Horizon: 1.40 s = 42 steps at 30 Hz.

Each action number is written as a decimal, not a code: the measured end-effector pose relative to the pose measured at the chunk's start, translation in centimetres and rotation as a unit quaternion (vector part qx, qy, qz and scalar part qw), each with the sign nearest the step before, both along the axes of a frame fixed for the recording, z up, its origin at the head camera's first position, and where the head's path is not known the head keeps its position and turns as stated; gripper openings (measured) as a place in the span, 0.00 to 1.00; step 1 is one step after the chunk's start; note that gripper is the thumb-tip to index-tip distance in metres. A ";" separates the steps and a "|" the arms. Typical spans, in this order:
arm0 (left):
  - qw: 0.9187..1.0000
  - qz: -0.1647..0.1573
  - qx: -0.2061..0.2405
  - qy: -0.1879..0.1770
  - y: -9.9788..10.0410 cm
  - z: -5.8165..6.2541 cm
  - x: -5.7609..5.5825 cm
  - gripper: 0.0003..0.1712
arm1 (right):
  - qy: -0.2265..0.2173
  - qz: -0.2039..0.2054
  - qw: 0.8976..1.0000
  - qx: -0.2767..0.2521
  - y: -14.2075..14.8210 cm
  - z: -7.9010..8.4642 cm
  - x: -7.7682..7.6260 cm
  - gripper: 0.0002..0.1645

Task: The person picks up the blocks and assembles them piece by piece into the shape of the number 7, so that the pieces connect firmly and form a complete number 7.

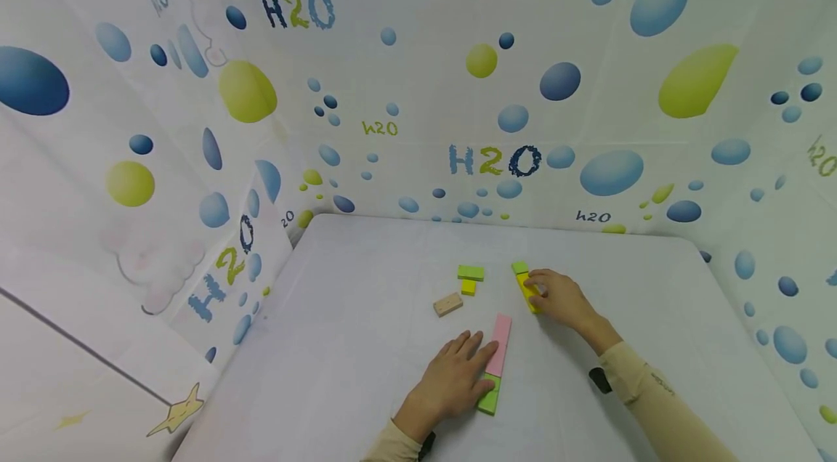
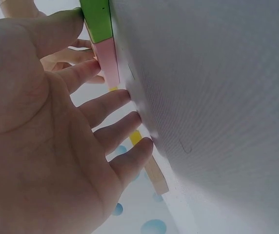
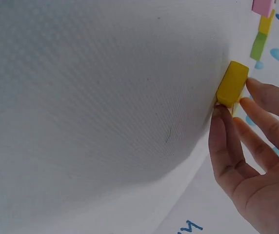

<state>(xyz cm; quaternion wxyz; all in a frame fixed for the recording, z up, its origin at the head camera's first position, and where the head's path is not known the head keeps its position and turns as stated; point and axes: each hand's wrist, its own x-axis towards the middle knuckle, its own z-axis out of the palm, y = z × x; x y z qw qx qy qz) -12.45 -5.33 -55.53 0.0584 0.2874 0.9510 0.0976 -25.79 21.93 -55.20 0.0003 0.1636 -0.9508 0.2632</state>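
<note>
On the far left, a thin dark line ran down the hanging sheet (image 1: pixel 418 84) to a printed yellow star (image 1: pixel 176 411); the rest of its creased white surface carried glossy-looking blue and lime ovals and the letters H2O. Next came the table (image 1: pixel 340 317), covered in white with a fine ribbed texture that showed close up from the wrists. A beige left sleeve (image 1: pixel 392 444) reached in from the near edge. Just beyond the left hand (image 1: pixel 451 378) lay an oblong block of bare, pale wood (image 1: pixel 447 304), set at a slant. The hand itself was spread and relaxed, grasping nothing, its thumb against a lime-green block (image 1: pixel 489 404) and its forefinger against a longer pink block (image 1: pixel 502 331); these two smooth, flat-sided pieces met end to end. Farther back, a green bar (image 1: pixel 471 272) lay crosswise against a stubby yellow block (image 1: pixel 468 288), making a T. To the right, a slanting strip had a small green piece (image 1: pixel 519 267) at its far end and a yellow block (image 1: pixel 522 290) below it. The right hand (image 1: pixel 561 298) pinched that yellow block with bent fingers and thumb, its wrist running back into a beige right sleeve (image 1: pixel 673 404).
</note>
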 end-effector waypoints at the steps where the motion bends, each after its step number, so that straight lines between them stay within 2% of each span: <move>1: 1.000 0.000 0.000 -0.003 0.0 0.0 0.0 0.35 | 0.000 -0.001 1.000 0.003 0.0 0.0 -0.1 0.21; 11: 1.000 0.004 0.000 -0.006 0.0 0.3 0.2 0.35 | -0.016 -0.014 1.000 -0.020 -0.4 -0.5 -0.3 0.24; 18: 1.000 -0.002 0.000 0.006 0.0 -0.2 0.0 0.35 | -0.032 -0.031 0.998 -0.041 -0.6 -0.8 -0.4 0.24; 25: 1.000 -0.003 0.001 0.001 -0.1 0.2 0.1 0.35 | -0.023 -0.039 0.998 -0.047 -1.2 -0.7 -0.4 0.24; 42: 1.000 0.002 0.002 -0.005 -0.1 -0.1 0.0 0.35 | -0.001 -0.068 0.996 -0.054 -2.0 -0.9 -0.3 0.25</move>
